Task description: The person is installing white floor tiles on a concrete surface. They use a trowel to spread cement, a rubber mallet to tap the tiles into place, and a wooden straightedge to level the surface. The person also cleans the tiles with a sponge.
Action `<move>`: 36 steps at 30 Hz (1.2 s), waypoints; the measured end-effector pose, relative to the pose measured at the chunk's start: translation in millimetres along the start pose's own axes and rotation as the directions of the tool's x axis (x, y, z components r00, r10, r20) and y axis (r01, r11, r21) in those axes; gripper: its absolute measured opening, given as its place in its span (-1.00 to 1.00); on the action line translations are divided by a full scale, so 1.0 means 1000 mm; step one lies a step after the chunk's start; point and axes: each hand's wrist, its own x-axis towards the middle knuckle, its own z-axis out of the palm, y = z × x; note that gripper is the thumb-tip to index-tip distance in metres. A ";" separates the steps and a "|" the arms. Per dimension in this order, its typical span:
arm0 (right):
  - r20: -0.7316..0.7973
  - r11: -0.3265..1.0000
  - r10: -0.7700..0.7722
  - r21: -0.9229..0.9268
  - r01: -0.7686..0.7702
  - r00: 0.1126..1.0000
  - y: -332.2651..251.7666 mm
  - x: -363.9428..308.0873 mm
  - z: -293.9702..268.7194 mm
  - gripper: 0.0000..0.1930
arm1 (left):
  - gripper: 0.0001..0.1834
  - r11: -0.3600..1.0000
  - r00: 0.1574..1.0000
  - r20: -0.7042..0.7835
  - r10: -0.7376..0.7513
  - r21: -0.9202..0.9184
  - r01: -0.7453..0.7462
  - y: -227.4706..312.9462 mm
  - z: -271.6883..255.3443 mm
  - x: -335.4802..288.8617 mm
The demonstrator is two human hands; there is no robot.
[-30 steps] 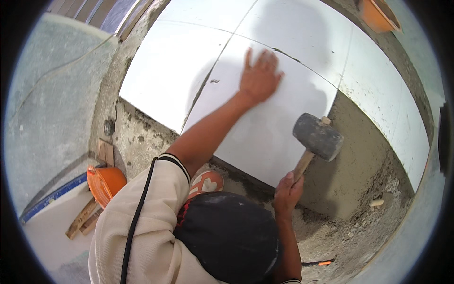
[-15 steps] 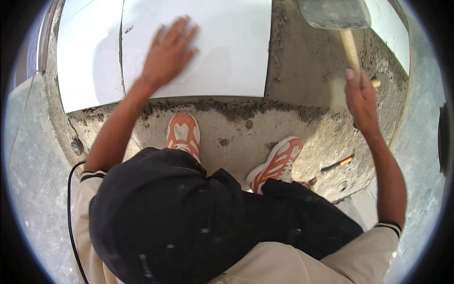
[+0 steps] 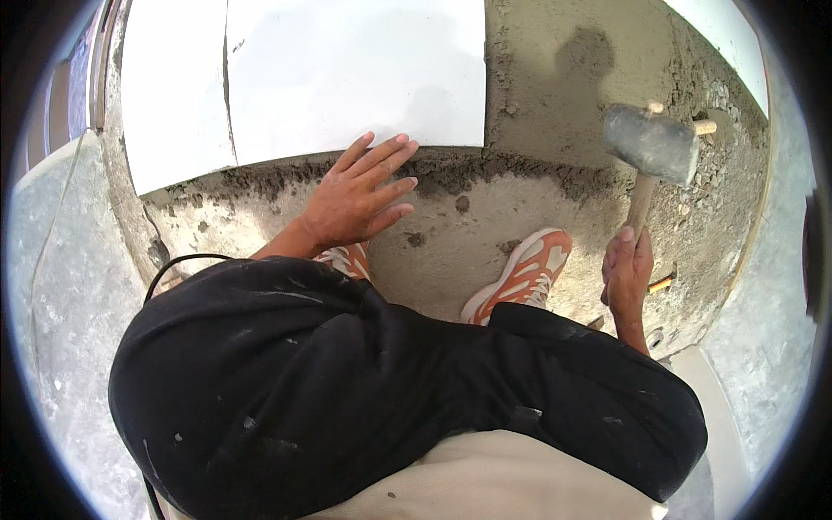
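Note:
My right hand (image 3: 627, 267) is wrapped round the wooden handle of a rubber mallet (image 3: 652, 144), whose dark head is raised over the mortar's right side. Fingers spread, my left hand (image 3: 360, 192) is at the near edge of a large white tile (image 3: 355, 78); whether the fingertips touch it I cannot tell. A second white tile (image 3: 173, 95) lies against its left side, with a thin dark joint between them. To the right of the large tile spreads wet grey mortar (image 3: 555, 113).
My orange-and-white shoes (image 3: 523, 270) stand on rough concrete (image 3: 433, 225). A tool with an orange and black handle (image 3: 663, 283) lies partly hidden behind my right hand. Another white slab (image 3: 724, 35) is at the far right. A black cable (image 3: 178, 260) runs on the left.
My left hand has come back from above the large tile to its near edge. My right hand and the mallet have moved nearer to me.

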 end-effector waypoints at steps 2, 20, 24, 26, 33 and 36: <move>-0.001 1.000 0.019 0.007 -0.019 1.000 0.008 -0.005 0.002 -0.69 | -0.56 0.996 0.996 -0.058 -0.066 0.057 0.069 0.003 0.004 0.002; 0.296 0.772 -0.226 -0.527 0.356 0.928 -0.035 0.033 0.006 -0.63 | -0.41 0.938 0.894 -0.319 -0.315 0.037 0.344 -0.020 0.015 -0.025; 0.524 0.587 -0.237 -0.594 0.551 0.818 -0.097 0.061 0.021 -0.60 | -0.35 0.850 0.755 -0.426 -0.498 -0.068 0.522 -0.031 0.025 -0.044; 0.586 0.531 -0.179 -0.619 0.579 0.791 -0.134 0.066 0.041 -0.61 | -0.33 0.814 0.698 -0.454 -0.554 -0.117 0.570 -0.034 0.028 -0.054; 0.728 0.413 -0.152 -0.567 0.713 0.668 -0.189 0.096 0.131 -0.65 | -0.28 0.703 0.545 -0.514 -0.663 -0.174 0.690 -0.039 0.022 -0.087; 0.754 0.473 -0.170 -0.502 0.724 0.634 -0.180 0.109 0.178 -0.65 | -0.29 0.688 0.517 -0.524 -0.677 -0.202 0.697 -0.041 0.022 -0.098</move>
